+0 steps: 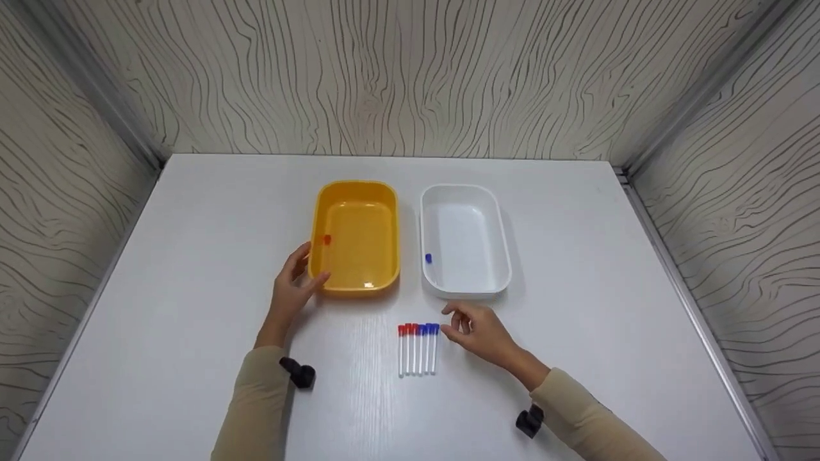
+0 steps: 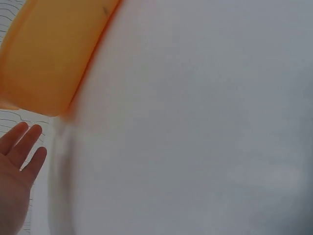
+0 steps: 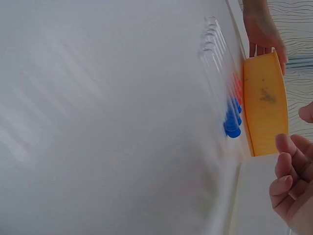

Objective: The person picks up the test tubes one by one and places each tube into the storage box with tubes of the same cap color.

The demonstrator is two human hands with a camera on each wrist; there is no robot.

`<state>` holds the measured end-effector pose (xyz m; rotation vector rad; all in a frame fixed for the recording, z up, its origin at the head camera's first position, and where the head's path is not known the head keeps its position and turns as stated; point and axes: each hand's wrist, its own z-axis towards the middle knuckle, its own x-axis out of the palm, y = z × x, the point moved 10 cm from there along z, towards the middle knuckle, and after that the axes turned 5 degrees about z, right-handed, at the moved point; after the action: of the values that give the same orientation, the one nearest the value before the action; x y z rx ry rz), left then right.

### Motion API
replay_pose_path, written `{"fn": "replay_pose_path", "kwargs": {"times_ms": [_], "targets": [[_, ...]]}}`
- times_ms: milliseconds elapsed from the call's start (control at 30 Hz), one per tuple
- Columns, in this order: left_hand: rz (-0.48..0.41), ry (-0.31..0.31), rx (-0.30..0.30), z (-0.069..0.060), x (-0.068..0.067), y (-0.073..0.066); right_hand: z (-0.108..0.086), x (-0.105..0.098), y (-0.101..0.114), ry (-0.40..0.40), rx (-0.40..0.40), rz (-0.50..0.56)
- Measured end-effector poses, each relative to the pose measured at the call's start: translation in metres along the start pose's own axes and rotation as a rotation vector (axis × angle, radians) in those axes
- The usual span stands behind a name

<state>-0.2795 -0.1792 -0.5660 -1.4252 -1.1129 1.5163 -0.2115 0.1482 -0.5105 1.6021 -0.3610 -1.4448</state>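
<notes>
Clear test tubes with red caps (image 1: 407, 329) and blue caps (image 1: 428, 329) lie side by side in a row on the white table. My right hand (image 1: 479, 332) hovers just right of the blue-capped end, fingers loosely bent, thumb apart, holding nothing. At the near left corner of the yellow tray (image 1: 359, 246) is my left hand (image 1: 293, 291); its thumb reaches the rim and its straight fingers lie along the outer side. A red-capped tube (image 1: 327, 240) rests inside that tray by the left wall. Within the white tray (image 1: 462, 240) lies a blue-capped tube (image 1: 428, 258), also along the left wall.
Both trays stand side by side on the table (image 1: 570, 256), with a narrow gap between them. Wood-patterned panels (image 1: 371, 77) rise behind and at the sides. A black wrist mount (image 1: 301, 374) sits at the left sleeve, another (image 1: 530, 420) at the right.
</notes>
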Motion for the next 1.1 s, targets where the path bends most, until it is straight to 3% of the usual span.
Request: {"fn": "replay_pose_path", "kwargs": {"times_ms": [333,567,800,1100], "targets": [[-0.044,0.065,-0.147,-0.001,0.010,0.013,-0.012,0.021,-0.023,0.110,0.145,0.055],[-0.003,0.126,-0.227,-0.002,0.014,0.020,-0.015,0.026,-0.030,0.134,0.194,-0.003],[0.012,0.172,-0.186,0.000,0.014,0.016,-0.017,0.034,-0.036,0.192,0.271,-0.082],[0.005,0.177,-0.157,0.001,0.012,0.015,-0.017,0.042,-0.036,0.253,0.316,-0.139]]}}
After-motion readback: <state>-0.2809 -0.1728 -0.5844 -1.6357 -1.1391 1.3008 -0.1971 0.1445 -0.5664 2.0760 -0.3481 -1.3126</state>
